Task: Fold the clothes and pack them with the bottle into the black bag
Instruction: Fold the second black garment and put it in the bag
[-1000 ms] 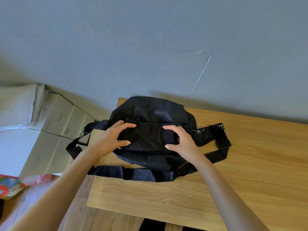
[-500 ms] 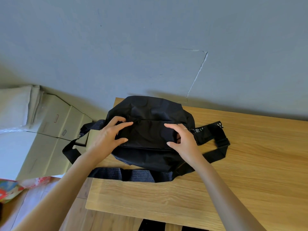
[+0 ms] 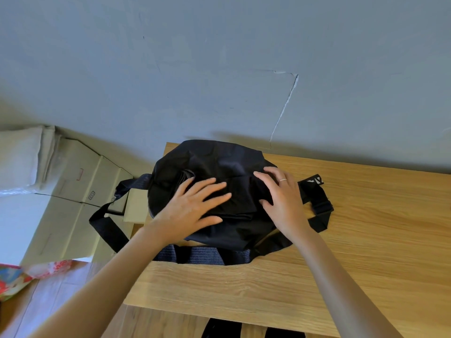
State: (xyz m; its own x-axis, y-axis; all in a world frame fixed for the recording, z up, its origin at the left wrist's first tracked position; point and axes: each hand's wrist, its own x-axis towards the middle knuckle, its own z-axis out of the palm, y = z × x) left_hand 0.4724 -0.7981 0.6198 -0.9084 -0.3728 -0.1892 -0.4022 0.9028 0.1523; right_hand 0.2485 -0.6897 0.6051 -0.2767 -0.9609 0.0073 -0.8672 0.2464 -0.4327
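- A black bag (image 3: 214, 164) of soft, matte, creased fabric lies on a light wooden surface (image 3: 366, 240), at its far left corner close to a grey wall (image 3: 219, 57).
- The bag looks rounded and full. Its top bulges upward, and a flap or pocket panel crosses the front.
- A wide black strap (image 3: 107, 225) hangs off the left edge of the surface. Another length of strap (image 3: 317, 203) loops out on the right and carries a small black tab with white lettering, too small to read. A dark woven band (image 3: 202, 256) lies flat along the near side of the bag.
- The left hand (image 3: 192, 206) rests flat on the front of the bag, its fingers straight and spread; its grip is loose and holds nothing.
- The right hand (image 3: 280, 193) lies on the right side of the bag with fingers extended and slightly bent, pressing the fabric without clasping it. A thin ring shows on 1 finger.
- Both bare forearms reach in from the near edge of the view.
- Flattened cardboard boxes (image 3: 73, 181) lean against the wall to the left, below the level of the surface.
- A piece of bright red-patterned material (image 3: 17, 276) lies on the wooden floor at lower left.
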